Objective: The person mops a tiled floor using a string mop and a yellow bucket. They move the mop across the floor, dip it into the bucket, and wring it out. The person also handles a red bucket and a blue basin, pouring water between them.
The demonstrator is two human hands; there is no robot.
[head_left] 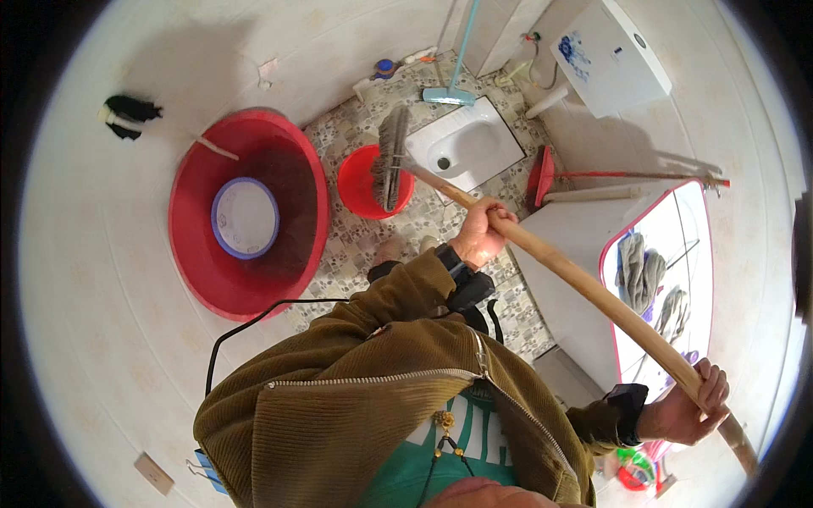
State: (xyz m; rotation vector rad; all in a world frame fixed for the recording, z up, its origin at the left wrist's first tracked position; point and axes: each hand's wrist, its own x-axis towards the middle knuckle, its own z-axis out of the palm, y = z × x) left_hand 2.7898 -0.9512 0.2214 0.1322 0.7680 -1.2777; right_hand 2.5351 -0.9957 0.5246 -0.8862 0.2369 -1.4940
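Note:
A long-handled scrub brush crosses the view on a slant, its wooden handle (571, 263) running from upper middle to lower right. My left hand (481, 232) grips the handle on the part nearer the brush head. Farther up the shaft, close to its end, my right hand (689, 403) is wrapped around it. The grey bristled brush head (390, 159) appears over a red bucket (362, 184), overlapping its right side; whether it touches the bucket, I cannot tell. Just right of the head, a white squat toilet (473, 143) is set into the pebble-patterned tile floor (343, 247).
To the left stands a large red tub (305, 209) with a blue-rimmed white basin (246, 219) in it. A light-blue floor squeegee (449, 95) stands behind the toilet. On the right are a red dustpan (541, 178), a wall cistern (610, 60) and a white cabinet (565, 241) with cloths (638, 273) on top.

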